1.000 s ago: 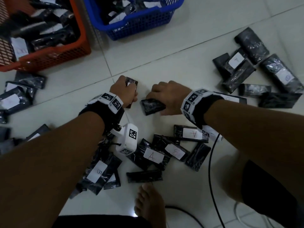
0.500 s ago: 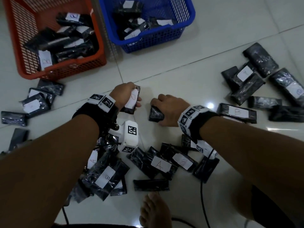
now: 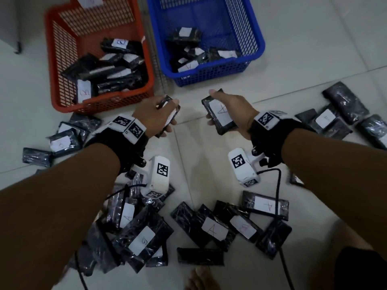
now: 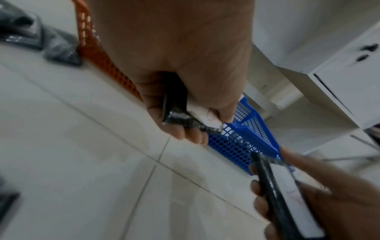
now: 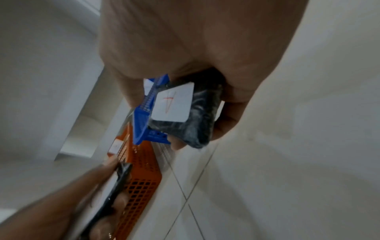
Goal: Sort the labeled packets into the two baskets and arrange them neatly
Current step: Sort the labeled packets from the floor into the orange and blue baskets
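The A packet point(image 3: 219, 114) sits face-up in the right hand point(image 3: 234, 109), label readable, held off the floor just at 6 o'clock of the blue basket point(image 3: 257, 49), which already holds A packets. The left hand point(image 3: 152, 116) curls round a second packet point(image 3: 170, 114), its letter hidden, at 4 o'clock of the orange basket point(image 3: 100, 103), where B labels show. Both forearms reach forward, wrists level.

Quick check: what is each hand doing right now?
Left hand: grips a packet, label unreadable.
Right hand: grips a packet marked A.
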{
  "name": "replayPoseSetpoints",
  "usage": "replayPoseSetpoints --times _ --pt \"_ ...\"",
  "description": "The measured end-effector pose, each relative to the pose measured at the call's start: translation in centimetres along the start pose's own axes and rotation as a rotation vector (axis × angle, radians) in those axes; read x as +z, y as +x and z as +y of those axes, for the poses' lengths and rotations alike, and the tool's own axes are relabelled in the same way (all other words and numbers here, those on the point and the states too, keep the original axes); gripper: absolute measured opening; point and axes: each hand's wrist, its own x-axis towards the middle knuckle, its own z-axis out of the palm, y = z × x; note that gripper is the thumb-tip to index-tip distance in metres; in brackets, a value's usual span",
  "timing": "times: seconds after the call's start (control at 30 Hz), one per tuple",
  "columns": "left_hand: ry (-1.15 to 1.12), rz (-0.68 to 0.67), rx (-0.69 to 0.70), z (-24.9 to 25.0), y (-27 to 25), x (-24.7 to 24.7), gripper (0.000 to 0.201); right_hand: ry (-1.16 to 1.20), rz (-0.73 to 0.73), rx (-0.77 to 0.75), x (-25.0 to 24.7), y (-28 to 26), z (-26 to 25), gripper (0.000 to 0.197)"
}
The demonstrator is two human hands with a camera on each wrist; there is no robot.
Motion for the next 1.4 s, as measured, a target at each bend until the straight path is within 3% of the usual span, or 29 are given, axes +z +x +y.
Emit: replayPoseSetpoints --times 0.1,0.2,0.33,0.43,0.6,0.73,0.87,1.1,1.23,1.3,1.4 --pt "0.105 0.029 0.081 0.9 0.9 -2.4 0.020 -0.224 0.026 -0.191 0.9 0.8 -1.7 0.021" --pt "0.223 0.132 0.178 1.2 1.6 -5.3 0.009 -0.573 0.032 -0.410 2.0 1.9 -3.3 0.029" --pt "0.409 0.276 0.256 0.8 2.6 -9.7 0.033 -0.857 0.062 -0.643 3.8 2.6 -5.5 0.032" --pt "0.463 0.353 0.275 1.1 2.7 -11.6 0.035 -0.959 0.018 -0.743 5.5 2.8 -6.9 0.020" --pt "0.530 0.406 0.290 0.0 3.5 -15.2 0.034 -1.071 -0.023 -0.763 8.4 4.0 -8.6 0.013" --pt "0.686 0.246 0.261 -1.3 5.8 -15.6 0.026 -1.197 0.014 -0.785 8.5 5.5 -10.0 0.028" --pt "0.725 0.184 0.229 -1.4 8.1 -13.9 0.033 -1.321 0.073 -0.803 7.1 7.0 -11.6 0.025" --pt "0.868 0.421 0.176 -2.2 9.3 -9.6 0.051 -1.331 -0.001 -0.662 5.6 9.3 -11.6 0.030" --pt "0.873 0.559 0.369 -1.5 9.2 -8.3 0.057 -1.458 0.095 -0.601 5.7 10.4 -10.8 0.060" --pt "0.860 0.559 0.449 -0.4 9.4 -7.4 0.056 -1.438 0.164 -0.595 5.0 10.4 -10.5 0.071" --pt "0.819 0.491 0.593 1.7 9.7 -5.0 0.049 -1.347 0.213 -0.609 2.8 9.1 -10.2 0.069"
